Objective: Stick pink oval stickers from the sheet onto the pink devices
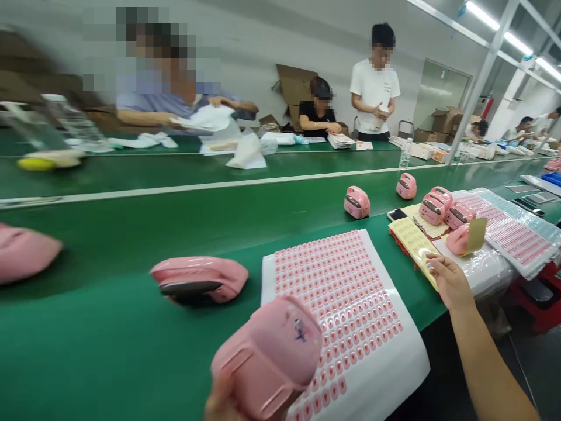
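Head view: a pink case [267, 356] is clasped by the left hand [221, 403], its long axis tilted over the near edge of the sticker sheet [346, 280], while the right hand [451, 282] is held open beside a yellow sheet [414, 245].

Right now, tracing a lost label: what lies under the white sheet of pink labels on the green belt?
Green conveyor belt shows around the white sheet; anything directly beneath is covered and cannot be seen.
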Demonstrator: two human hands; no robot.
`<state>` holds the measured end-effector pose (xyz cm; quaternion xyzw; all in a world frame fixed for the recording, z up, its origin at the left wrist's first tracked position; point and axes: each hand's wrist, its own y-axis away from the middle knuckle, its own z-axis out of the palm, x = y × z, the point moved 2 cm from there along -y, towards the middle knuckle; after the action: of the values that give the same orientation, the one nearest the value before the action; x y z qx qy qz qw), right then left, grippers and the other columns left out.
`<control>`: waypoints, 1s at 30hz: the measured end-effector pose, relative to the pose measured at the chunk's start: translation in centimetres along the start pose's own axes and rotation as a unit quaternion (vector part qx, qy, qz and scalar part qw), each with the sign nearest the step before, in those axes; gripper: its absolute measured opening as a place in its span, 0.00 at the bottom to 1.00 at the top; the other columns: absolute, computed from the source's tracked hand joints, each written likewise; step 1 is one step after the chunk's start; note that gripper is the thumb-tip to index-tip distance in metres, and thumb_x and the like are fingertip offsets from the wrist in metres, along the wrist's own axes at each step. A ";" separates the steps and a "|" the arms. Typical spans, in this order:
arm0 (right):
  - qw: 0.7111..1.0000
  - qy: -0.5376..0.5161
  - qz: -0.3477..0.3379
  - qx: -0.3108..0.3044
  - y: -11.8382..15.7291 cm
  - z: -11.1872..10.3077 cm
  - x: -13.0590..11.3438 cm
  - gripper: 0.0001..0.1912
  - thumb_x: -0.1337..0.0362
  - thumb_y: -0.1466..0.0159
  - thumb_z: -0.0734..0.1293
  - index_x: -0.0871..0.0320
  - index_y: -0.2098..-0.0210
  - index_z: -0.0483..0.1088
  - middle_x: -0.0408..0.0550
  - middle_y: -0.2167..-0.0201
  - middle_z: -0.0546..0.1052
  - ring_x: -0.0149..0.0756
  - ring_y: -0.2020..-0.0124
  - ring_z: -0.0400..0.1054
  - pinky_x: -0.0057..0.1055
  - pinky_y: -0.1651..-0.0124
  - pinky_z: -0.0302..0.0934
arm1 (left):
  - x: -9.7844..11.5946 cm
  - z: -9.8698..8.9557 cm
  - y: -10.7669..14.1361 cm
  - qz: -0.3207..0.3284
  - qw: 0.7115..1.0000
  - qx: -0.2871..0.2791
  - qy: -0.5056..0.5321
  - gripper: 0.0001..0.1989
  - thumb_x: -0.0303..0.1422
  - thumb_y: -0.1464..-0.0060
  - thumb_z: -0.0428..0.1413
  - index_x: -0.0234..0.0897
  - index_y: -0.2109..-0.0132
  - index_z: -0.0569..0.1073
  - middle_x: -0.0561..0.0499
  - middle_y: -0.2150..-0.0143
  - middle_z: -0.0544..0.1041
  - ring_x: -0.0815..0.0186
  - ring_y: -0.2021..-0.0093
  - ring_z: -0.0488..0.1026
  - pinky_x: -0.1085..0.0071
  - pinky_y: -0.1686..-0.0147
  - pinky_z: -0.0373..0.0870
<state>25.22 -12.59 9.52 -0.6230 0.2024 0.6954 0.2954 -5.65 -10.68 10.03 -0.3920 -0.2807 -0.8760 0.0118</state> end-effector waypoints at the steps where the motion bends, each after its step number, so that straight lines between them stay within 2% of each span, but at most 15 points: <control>1: 0.998 -0.034 0.017 -0.044 1.2 2.2 -0.4 0.18 0.50 0.59 0.73 0.58 0.83 0.68 0.48 0.67 0.72 0.38 0.63 0.65 0.33 0.60 0.58 | 0.1 0.7 0.5 0.001 1.000 0.001 -0.001 0.24 0.40 0.69 0.60 0.42 0.59 0.74 0.54 0.73 0.78 0.63 0.78 0.72 0.71 0.83 0.72; 3: 0.981 -0.087 0.064 -0.160 4.2 6.6 -1.1 0.16 0.53 0.59 0.74 0.57 0.84 0.69 0.48 0.66 0.72 0.40 0.60 0.65 0.36 0.55 0.56 | -0.1 1.5 1.1 0.009 1.000 0.001 0.009 0.26 0.42 0.72 0.62 0.40 0.60 0.74 0.53 0.72 0.77 0.63 0.74 0.72 0.70 0.80 0.73; 5: 0.959 -0.108 0.091 -0.245 7.0 10.4 -1.8 0.15 0.53 0.58 0.75 0.56 0.84 0.70 0.48 0.63 0.71 0.42 0.55 0.63 0.38 0.51 0.54 | -0.7 1.4 1.2 0.024 1.000 0.000 0.020 0.29 0.46 0.74 0.64 0.38 0.61 0.74 0.52 0.69 0.76 0.63 0.71 0.72 0.71 0.76 0.73; 7: 0.944 -0.109 0.098 -0.294 9.1 13.0 -2.3 0.14 0.52 0.57 0.74 0.56 0.82 0.71 0.49 0.59 0.70 0.45 0.50 0.60 0.41 0.47 0.51 | -1.3 1.0 1.0 0.046 0.999 -0.010 0.027 0.33 0.48 0.75 0.65 0.39 0.59 0.73 0.52 0.65 0.76 0.63 0.65 0.72 0.74 0.70 0.72; 9: 0.937 -0.098 0.094 -0.321 10.3 14.5 -2.4 0.14 0.52 0.57 0.74 0.55 0.82 0.71 0.50 0.57 0.69 0.46 0.47 0.57 0.42 0.45 0.47 | -1.6 0.5 1.0 0.064 0.997 -0.024 0.028 0.35 0.50 0.74 0.66 0.40 0.55 0.71 0.52 0.63 0.74 0.61 0.58 0.70 0.74 0.65 0.71; 11: 0.933 -0.086 0.095 -0.337 10.8 15.3 -2.3 0.15 0.52 0.56 0.74 0.56 0.82 0.71 0.51 0.57 0.68 0.47 0.45 0.55 0.43 0.44 0.46 | -1.5 0.2 1.1 0.073 0.996 -0.037 0.025 0.36 0.50 0.72 0.65 0.41 0.53 0.69 0.51 0.61 0.73 0.59 0.53 0.69 0.71 0.61 0.70; 15: 0.926 -0.073 0.108 -0.354 11.2 15.8 -1.8 0.14 0.52 0.55 0.73 0.56 0.82 0.71 0.51 0.57 0.68 0.48 0.45 0.55 0.43 0.45 0.48 | -1.2 0.2 1.6 0.097 0.994 -0.053 0.022 0.35 0.49 0.68 0.65 0.43 0.51 0.67 0.49 0.56 0.72 0.57 0.55 0.70 0.66 0.62 0.72; 18: 0.923 -0.061 0.107 -0.365 11.5 15.9 -1.6 0.14 0.53 0.54 0.73 0.56 0.81 0.71 0.51 0.56 0.67 0.48 0.45 0.56 0.42 0.46 0.49 | -1.2 0.2 1.6 0.109 0.992 -0.058 0.020 0.33 0.48 0.65 0.64 0.43 0.51 0.67 0.46 0.52 0.70 0.55 0.52 0.69 0.65 0.61 0.72; 23: 0.928 -0.053 0.107 -0.353 11.7 16.1 -1.5 0.14 0.52 0.54 0.72 0.56 0.81 0.70 0.52 0.56 0.67 0.47 0.45 0.56 0.40 0.48 0.52 | -1.4 0.0 1.4 0.109 0.991 -0.071 0.014 0.31 0.48 0.63 0.63 0.42 0.51 0.67 0.45 0.52 0.70 0.53 0.49 0.67 0.63 0.57 0.70; 30: 0.934 -0.031 0.071 -0.350 11.7 16.2 -1.3 0.14 0.53 0.52 0.71 0.56 0.80 0.70 0.51 0.59 0.67 0.47 0.48 0.58 0.41 0.49 0.54 | -1.2 -0.1 1.5 0.109 0.992 -0.055 0.026 0.29 0.47 0.65 0.64 0.43 0.54 0.68 0.47 0.55 0.71 0.55 0.54 0.70 0.69 0.65 0.73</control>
<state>5.43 -10.95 12.12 -0.6493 -0.0192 0.7601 0.0145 -4.53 -12.22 9.83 -0.3976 -0.1869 -0.8935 0.0930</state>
